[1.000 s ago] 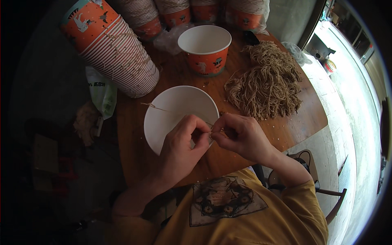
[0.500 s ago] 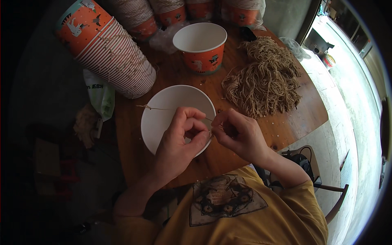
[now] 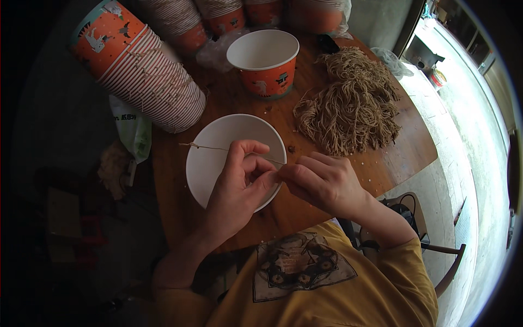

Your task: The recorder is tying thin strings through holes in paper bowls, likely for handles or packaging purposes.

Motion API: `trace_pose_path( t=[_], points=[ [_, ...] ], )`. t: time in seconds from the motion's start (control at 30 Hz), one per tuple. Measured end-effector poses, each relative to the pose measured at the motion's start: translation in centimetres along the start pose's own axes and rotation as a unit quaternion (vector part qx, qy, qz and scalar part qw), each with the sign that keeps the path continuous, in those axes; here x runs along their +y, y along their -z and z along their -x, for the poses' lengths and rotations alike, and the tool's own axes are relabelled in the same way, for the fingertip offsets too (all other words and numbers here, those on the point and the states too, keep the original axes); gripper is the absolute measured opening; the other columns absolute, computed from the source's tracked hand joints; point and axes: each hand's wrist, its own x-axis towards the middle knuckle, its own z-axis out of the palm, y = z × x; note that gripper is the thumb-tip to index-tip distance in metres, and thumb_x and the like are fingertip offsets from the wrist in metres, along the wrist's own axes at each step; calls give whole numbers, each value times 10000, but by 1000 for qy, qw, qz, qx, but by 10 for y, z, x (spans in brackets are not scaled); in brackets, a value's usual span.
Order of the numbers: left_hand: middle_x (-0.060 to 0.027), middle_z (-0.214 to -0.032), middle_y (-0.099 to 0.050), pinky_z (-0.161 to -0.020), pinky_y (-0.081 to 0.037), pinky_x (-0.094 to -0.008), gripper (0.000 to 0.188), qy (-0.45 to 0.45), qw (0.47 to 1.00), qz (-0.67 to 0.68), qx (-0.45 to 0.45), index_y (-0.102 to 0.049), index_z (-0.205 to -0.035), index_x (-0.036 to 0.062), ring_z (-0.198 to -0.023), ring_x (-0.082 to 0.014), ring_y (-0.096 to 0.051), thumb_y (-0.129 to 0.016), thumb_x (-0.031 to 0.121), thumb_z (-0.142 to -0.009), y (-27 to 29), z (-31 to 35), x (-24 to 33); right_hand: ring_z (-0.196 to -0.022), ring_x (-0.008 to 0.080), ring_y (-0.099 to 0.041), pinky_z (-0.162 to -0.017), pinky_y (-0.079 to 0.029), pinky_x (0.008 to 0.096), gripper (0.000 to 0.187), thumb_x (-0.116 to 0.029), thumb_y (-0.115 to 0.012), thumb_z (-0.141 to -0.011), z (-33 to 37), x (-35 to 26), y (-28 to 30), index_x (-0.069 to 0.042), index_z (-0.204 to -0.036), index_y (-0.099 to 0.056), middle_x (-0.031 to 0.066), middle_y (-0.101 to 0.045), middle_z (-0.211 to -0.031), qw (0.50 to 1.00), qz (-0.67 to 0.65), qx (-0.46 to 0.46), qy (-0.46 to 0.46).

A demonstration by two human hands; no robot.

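A white-lined paper bucket (image 3: 206, 163) stands in front of me, its mouth facing up. A thin tan string (image 3: 211, 147) runs across that mouth, with a small knot just outside the left rim. Over the right half of the bucket, my left hand (image 3: 233, 182) has its fingers curled, thumb and fingertips closed on the string by the rim. My right hand (image 3: 328, 184) meets it there, closed in a pinch on the string just beyond the right rim. The fingers hide the string's end and the bucket's right edge.
A second orange bucket (image 3: 269, 79) stands behind. A tall tilted stack of buckets (image 3: 150, 73) leans at the left, strings along it. A heap of tan strings (image 3: 354, 106) lies at the right of the wooden table (image 3: 403, 158). More bucket stacks (image 3: 229, 22) line the back.
My right hand has turned over, knuckles now upward, and come down closer to my left fingertips. My left hand has shifted slightly left and keeps its grip.
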Motion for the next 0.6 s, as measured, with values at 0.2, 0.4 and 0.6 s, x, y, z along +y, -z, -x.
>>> trace_pose_path(
  t=[0.2, 0.4, 0.6],
  points=[
    [-55, -895, -597, -778, -466, -277, 345, -54, 995, -77, 9, -400, -1185, 30, -840, -113, -575, -572, -15, -890, -7, 2, 2, -622, 216, -591, -505, -487, 340, 210, -87, -700, -715, -11, 2, 3, -75, -871, -560, 33, -549, -741, 999, -41, -22, -7],
    [-82, -907, -581, -739, -486, -287, 391, -138, 968, -209, 8, -411, -1178, 28, -823, -146, -598, -582, -78, -842, -10, 3, 3, -674, 196, -630, -542, -494, 340, 193, -122, -639, -749, -14, 3, 10, -55, -914, -565, 52, -591, -745, 969, -170, -112, -140],
    [-71, -870, -555, -721, -486, -289, 391, -152, 965, -211, 28, -406, -1153, 27, -769, -141, -585, -571, -99, -822, -13, 5, 2, -536, 56, -464, -482, -373, 225, 165, -235, -567, -847, -20, 16, 16, -78, -887, -604, -19, -514, -664, 700, -514, -236, -436]
  ],
)
